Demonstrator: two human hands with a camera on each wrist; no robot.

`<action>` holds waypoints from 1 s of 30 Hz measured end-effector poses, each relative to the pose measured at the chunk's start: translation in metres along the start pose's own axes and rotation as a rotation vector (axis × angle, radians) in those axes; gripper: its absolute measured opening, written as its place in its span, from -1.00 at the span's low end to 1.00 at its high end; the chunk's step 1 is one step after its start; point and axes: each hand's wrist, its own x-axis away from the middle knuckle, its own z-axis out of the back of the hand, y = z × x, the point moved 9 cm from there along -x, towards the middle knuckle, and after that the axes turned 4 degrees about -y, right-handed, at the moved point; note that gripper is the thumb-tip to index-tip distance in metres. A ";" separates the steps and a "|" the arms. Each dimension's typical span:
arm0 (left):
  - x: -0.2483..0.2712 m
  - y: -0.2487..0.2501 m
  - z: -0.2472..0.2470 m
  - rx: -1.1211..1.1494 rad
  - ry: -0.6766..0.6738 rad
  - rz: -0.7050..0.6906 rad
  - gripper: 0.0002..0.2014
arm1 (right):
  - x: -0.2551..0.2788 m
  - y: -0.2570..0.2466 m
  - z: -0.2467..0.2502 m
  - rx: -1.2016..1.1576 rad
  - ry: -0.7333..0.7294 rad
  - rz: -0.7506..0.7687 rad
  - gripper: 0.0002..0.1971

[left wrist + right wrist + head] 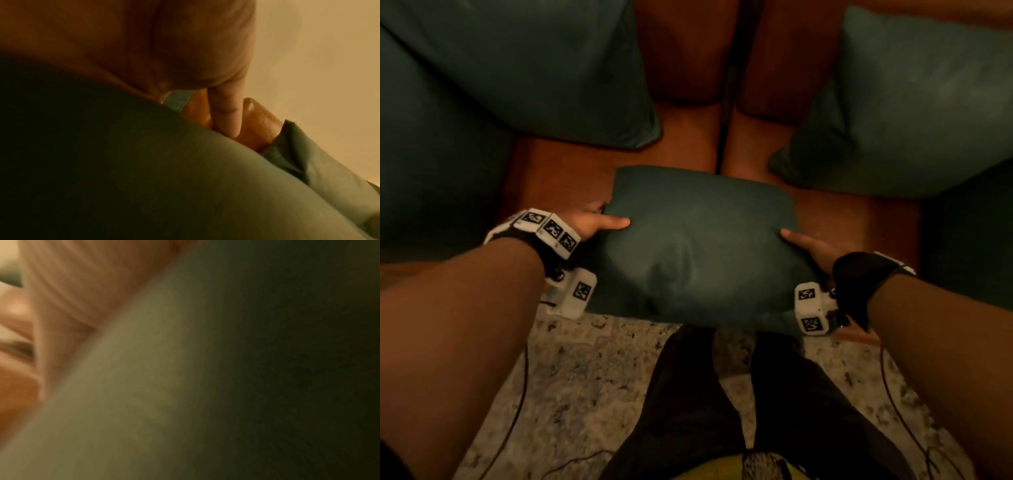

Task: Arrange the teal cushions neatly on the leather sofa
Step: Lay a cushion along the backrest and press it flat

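A small teal cushion (695, 246) is held between both hands over the front edge of the brown leather sofa (688, 137). My left hand (599, 221) grips its left edge, thumb on top and fingers hidden underneath. My right hand (804, 245) grips the right edge the same way. A large teal cushion (534, 68) leans at the back left and another (914, 113) at the back right. The left wrist view shows the held cushion (144, 178) close up under my left hand (226, 113). The blurred right wrist view shows the cushion (185, 386) beside my right hand (82, 288).
Darker teal cushions lie at the far left (431, 192) and far right (969, 240) of the seat. A seam (726, 113) splits the sofa down the middle. My dark trouser legs (722, 394) stand on a speckled rug (585, 377), with thin cables trailing over it.
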 end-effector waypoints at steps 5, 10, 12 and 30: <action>0.048 -0.003 0.015 0.030 -0.012 0.256 -0.54 | 0.025 -0.002 0.017 -0.042 -0.082 -0.003 0.11; 0.067 0.002 0.017 0.017 0.023 0.234 -0.71 | 0.054 -0.014 0.015 0.010 -0.276 0.036 -0.07; 0.067 0.006 0.028 0.082 0.117 0.155 -0.62 | 0.062 -0.028 0.017 -0.016 -0.281 0.144 -0.12; 0.005 0.082 0.057 0.311 0.418 -0.213 -0.10 | 0.040 -0.118 0.019 -0.377 0.227 0.441 -0.33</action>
